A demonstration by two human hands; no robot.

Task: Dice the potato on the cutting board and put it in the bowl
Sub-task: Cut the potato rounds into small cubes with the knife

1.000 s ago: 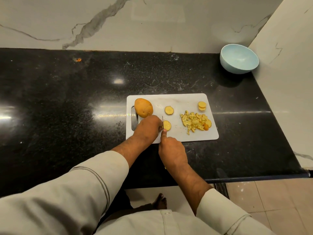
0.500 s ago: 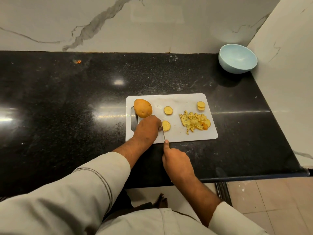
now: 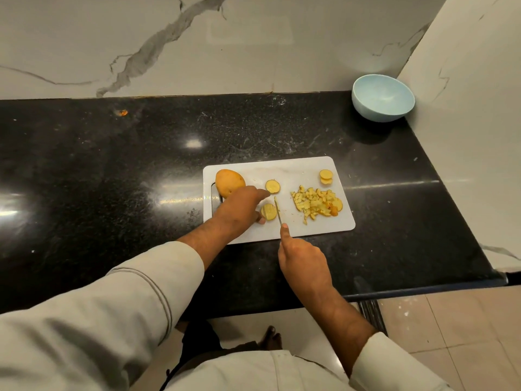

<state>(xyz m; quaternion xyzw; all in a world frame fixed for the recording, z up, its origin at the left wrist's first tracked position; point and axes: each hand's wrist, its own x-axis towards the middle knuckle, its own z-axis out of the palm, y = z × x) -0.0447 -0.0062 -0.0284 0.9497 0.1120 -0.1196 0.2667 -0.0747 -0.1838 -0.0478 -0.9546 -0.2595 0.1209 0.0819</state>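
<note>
A round yellow potato slice (image 3: pixel 268 211) is lying on the white plastic cutting board (image 3: pixel 284 167), touching the left hand (image 3: pixel 239 206), whose straight fingers are reaching over it. Just right of that hand, the right hand (image 3: pixel 304 259) is clamping a thin knife (image 3: pixel 278 210). Beyond, a pile of diced yellow potato (image 3: pixel 317 203) is waiting; more slices and a large uncut piece are remaining. The pale blue bowl (image 3: pixel 382 97) is sitting well apart, seemingly unfilled.
</note>
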